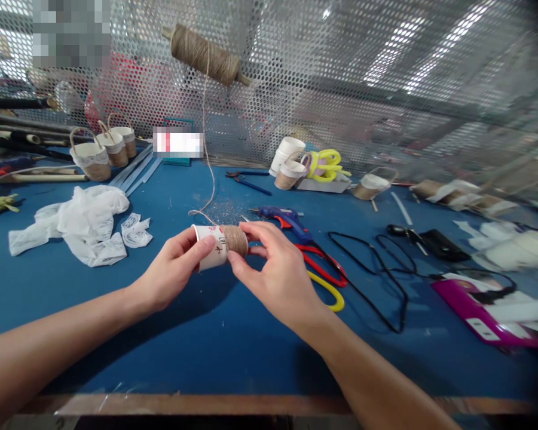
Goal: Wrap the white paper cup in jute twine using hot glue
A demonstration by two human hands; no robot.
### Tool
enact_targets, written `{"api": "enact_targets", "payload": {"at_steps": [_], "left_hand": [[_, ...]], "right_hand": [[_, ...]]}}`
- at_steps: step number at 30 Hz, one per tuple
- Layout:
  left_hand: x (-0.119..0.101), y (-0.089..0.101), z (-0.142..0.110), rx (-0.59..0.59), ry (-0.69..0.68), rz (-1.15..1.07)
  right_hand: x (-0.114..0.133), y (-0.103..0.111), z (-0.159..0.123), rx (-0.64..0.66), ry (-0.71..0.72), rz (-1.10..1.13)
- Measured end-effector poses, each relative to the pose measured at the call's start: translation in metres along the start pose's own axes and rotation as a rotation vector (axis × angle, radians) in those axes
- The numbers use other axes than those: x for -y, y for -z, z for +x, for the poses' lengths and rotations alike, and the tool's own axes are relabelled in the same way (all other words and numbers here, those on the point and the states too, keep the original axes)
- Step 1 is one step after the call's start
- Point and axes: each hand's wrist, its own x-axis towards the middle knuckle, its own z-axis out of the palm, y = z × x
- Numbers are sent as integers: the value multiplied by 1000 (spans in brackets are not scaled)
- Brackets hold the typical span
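Observation:
A white paper cup (211, 254) with red and black print lies on its side between my hands. Twine (234, 240) is wound round its right-hand end. My left hand (173, 269) is closed on the white end, thumb across the print. With its thumb and fingers, my right hand (271, 263) grips the twine-covered end. From the cup a loose strand (210, 179) runs up to a big twine spool (204, 55) mounted on the mesh. Just beyond my right hand lies a blue glue gun (289, 220); red and yellow scissors handles (336, 275) show beside that hand.
White lace (87, 221) is heaped at left, below several small twine-wrapped baskets (94, 160). Blue pliers (251, 181) and stacked cups (286, 154) stand farther back. A black cable (399, 298) loops toward a magenta power strip (479, 313) at right. Perforated mesh (323, 77) closes off the back.

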Motion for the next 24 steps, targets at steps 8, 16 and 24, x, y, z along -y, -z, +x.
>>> {"api": "enact_targets", "payload": {"at_steps": [8, 16, 24], "left_hand": [[-1, -1, -1, -5, -17, 42], [-1, -1, -2, -20, -7, 46], [-11, -3, 6, -38, 161, -308]], "right_hand": [[-1, 0, -1, -17, 9, -30], [-1, -2, 0, -32, 19, -47], [-1, 6, 1, 20, -55, 109]]}}
